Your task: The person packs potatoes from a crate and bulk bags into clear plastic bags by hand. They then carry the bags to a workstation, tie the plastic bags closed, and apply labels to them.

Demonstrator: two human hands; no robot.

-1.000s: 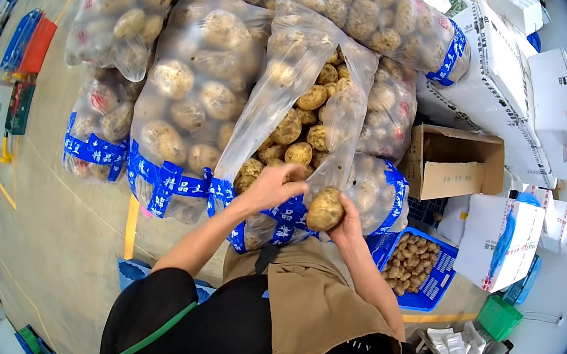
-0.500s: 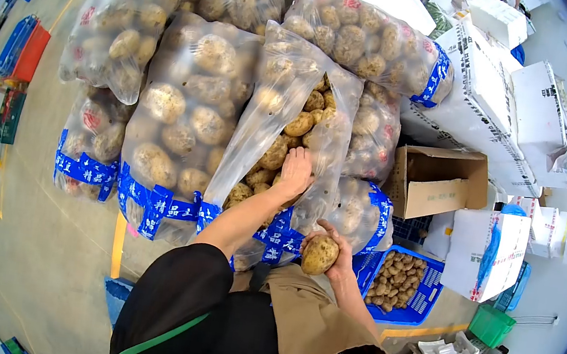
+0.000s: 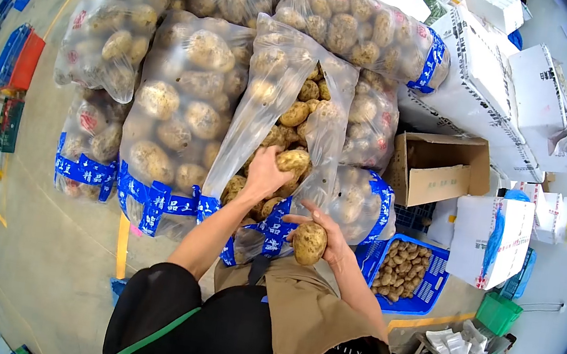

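An opened clear plastic sack (image 3: 259,90) full of dirt-streaked potatoes stands in front of me, slit down its front. Inside the slit, my left hand (image 3: 267,176) has its fingers around a potato (image 3: 293,162); part of the fingers is hidden behind it. By the sack's lower edge, my right hand (image 3: 332,240) holds another potato (image 3: 309,243) against the palm, some fingers extended toward the sack. Blue printed tape (image 3: 272,231) runs around the sack's bottom.
More filled potato sacks (image 3: 189,102) stand around the open one. At right are a blue crate (image 3: 429,288) of small potatoes, an open cardboard box (image 3: 441,188) and stacked white boxes (image 3: 473,88). A red bin (image 3: 27,61) stands far left.
My left hand has shifted left and closed around a potato in the sack. The potato in my right hand has moved slightly up and left, with that hand's fingers stretching out more.
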